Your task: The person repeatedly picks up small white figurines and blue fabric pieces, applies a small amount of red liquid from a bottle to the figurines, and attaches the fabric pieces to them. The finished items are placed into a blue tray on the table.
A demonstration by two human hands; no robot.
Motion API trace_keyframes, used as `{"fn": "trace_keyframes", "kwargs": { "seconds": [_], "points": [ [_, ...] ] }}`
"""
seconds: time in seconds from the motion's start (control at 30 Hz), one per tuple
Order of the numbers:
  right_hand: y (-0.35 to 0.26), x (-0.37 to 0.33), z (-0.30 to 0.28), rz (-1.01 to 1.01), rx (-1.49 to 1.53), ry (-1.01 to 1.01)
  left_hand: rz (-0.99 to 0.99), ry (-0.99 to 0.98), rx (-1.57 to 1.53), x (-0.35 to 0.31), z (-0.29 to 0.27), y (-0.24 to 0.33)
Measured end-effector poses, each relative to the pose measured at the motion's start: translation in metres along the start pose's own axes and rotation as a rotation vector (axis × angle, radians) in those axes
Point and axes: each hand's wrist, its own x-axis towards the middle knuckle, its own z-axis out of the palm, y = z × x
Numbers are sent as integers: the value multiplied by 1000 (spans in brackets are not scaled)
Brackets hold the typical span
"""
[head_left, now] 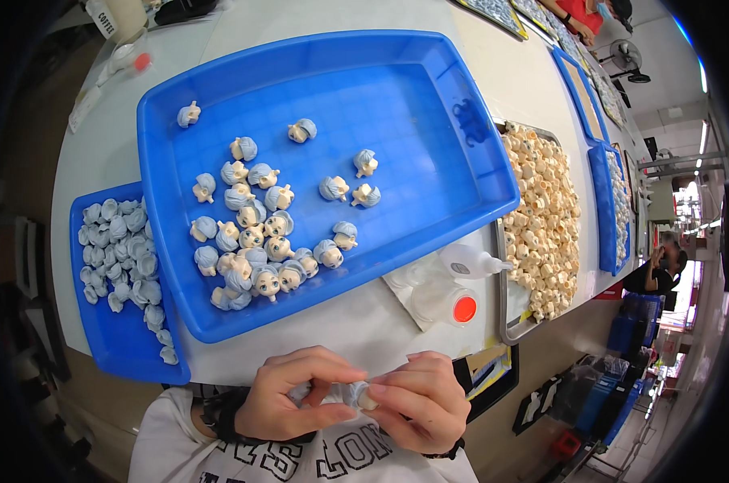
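Note:
Close to my body, below the table's front edge, both hands are pinched around a small doll head (354,394) with pale blue hair and a cream part. My left hand (293,396) grips its blue side between thumb and forefinger. On the cream side, the fingertips of my right hand (421,402) press against it, hiding much of the piece. Beyond my hands is a large blue tray (364,88) with several doll heads (251,217) grouped at its left and front. Some of them show painted eyes.
A smaller blue tray (111,330) at the left holds pale blue hair pieces (119,241). To the right, a metal tray (505,314) is heaped with cream parts (541,217). Between the trays are a white squeeze bottle (467,262) and a clear red-capped bottle (441,304). Other people work farther off.

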Motion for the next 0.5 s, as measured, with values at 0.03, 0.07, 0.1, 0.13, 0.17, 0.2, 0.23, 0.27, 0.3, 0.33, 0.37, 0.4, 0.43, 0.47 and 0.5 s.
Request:
{"fn": "trace_keyframes", "kwargs": {
  "seconds": [0.03,0.07,0.1,0.13,0.17,0.2,0.23,0.27,0.3,0.33,0.37,0.4,0.43,0.47,0.5],
  "points": [
    [0,2,-1,-9,0,-20,10,-21,20,0,-2,0],
    [0,3,-2,-15,-1,-39,19,-44,39,-1,-4,0],
    [1,3,-3,-22,-2,-58,27,-66,57,-1,-5,-1],
    [1,3,0,-15,4,-47,-12,-31,-21,-4,-4,-2],
    [1,1,4,-9,7,-36,-49,4,-100,-7,-1,-4],
    [0,1,7,-2,11,-26,-86,38,-180,-9,1,-4],
    [-2,2,9,27,19,-34,-94,34,-192,-9,0,-3],
    [-5,4,11,57,27,-43,-104,29,-203,-9,-2,0],
    [-7,6,13,87,36,-51,-113,25,-214,-9,-2,2],
    [-6,6,18,72,40,-38,-135,14,-231,-9,-2,4],
    [-4,6,22,60,41,-25,-157,-1,-250,-10,-1,5],
    [-3,5,25,47,43,-12,-180,-15,-269,-10,0,6],
    [-2,6,26,24,25,-13,-161,-17,-263,-11,0,6],
    [-2,7,27,3,3,-13,-143,-23,-259,-11,-2,5],
    [-1,9,28,-18,-18,-13,-125,-28,-254,-11,-4,5]
  ]
}}
